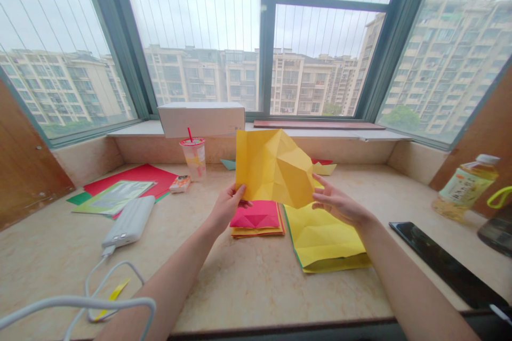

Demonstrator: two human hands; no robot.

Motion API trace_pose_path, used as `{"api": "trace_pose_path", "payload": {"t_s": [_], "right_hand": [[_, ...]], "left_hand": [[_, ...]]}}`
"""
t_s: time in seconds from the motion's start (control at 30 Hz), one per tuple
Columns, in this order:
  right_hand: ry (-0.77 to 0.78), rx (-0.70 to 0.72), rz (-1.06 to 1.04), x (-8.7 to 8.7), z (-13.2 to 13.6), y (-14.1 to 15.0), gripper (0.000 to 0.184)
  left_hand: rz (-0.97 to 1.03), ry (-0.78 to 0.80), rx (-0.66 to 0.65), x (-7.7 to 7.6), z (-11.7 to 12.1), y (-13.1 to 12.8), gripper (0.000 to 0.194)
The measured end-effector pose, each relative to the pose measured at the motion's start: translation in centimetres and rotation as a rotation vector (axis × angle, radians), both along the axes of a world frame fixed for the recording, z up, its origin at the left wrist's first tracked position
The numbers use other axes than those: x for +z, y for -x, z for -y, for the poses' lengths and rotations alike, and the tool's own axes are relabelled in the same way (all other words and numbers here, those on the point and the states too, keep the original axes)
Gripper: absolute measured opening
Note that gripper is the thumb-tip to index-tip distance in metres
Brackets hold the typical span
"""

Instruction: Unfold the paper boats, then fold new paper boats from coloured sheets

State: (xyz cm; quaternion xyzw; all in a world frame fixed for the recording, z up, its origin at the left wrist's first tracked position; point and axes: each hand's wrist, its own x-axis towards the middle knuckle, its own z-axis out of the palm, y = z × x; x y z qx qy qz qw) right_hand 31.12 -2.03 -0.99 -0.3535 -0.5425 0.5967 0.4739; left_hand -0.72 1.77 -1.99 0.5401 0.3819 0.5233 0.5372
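Note:
A creased orange-yellow sheet of paper [260, 165] is held up above the counter, partly unfolded, with facets bulging on its right side. My left hand [231, 202] pinches its lower left corner, thumb in front. At the right edge, my right hand [338, 200] touches the paper with its fingers extended and spread. Directly below lies a small stack of folded papers [256, 218], pink-red on top with orange underneath. Right of that stack, a larger creased yellow paper [326, 237] with green edges rests on the counter, partly under my right forearm.
Red sheets [136, 176], a white power bank [130, 218] and its cable lie left. A lidded cup [194, 160] stands near a white box [202, 119]. Rightward are a phone [440, 256], a tea bottle [466, 186] and a dark container [496, 232]. Small folded papers [325, 169] sit behind.

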Motion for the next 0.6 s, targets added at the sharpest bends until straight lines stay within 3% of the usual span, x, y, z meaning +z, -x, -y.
{"api": "trace_pose_path", "payload": {"t_s": [0.1,0.3,0.6], "right_hand": [[-0.074,-0.048,0.05,0.3,-0.2,0.1,0.071],[-0.158,-0.235,0.157,0.1,-1.6,-1.2,0.042],[-0.245,-0.436,0.279,-1.1,-2.5,-2.1,0.049]], "left_hand": [[-0.013,-0.002,0.008,0.0,-0.1,0.1,0.045],[-0.02,-0.004,0.037,0.1,-0.3,0.5,0.041],[-0.087,0.038,0.097,0.1,-0.7,1.0,0.032]]}}
